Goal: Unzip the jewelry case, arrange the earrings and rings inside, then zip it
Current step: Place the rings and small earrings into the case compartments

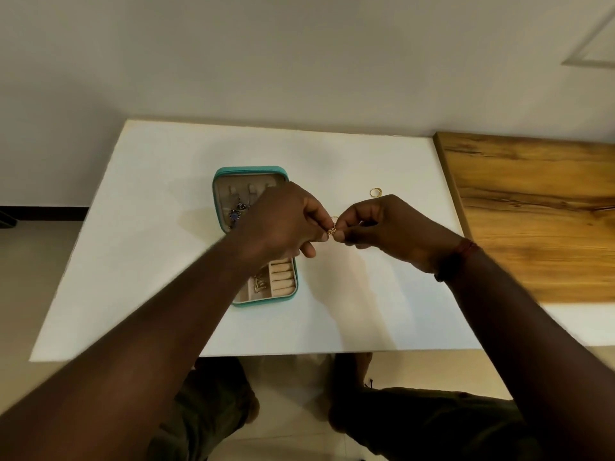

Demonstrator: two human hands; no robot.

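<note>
- The teal jewelry case [249,170] lay unzipped and open flat on the white table [149,227], a little left of the middle, with its lid at the far end and its tray at the near end.
- Blue-stoned earrings [237,212] sat against the beige lining of the lid.
- In the near half, a row of padded ring rolls [282,277] filled the right side, and some gold-coloured pieces [260,282] lay in the compartment just left of them; I could not tell what they were.
- The left hand [283,224] hovered over the middle of the case, hiding that part, fingers curled, thumb and fingertip pinching a small gold earring [331,231].
- The right hand [389,224] met it from the right, its fingers curled and nipping the same earring from the other side.
- The earring was held above the table, just right of the case.
- Gold rings [375,192] rested on the table beyond the right hand, apart from the case.
- A red thread band [456,257] circled the right wrist.
- A wooden board [532,211] adjoined the table on the right.
</note>
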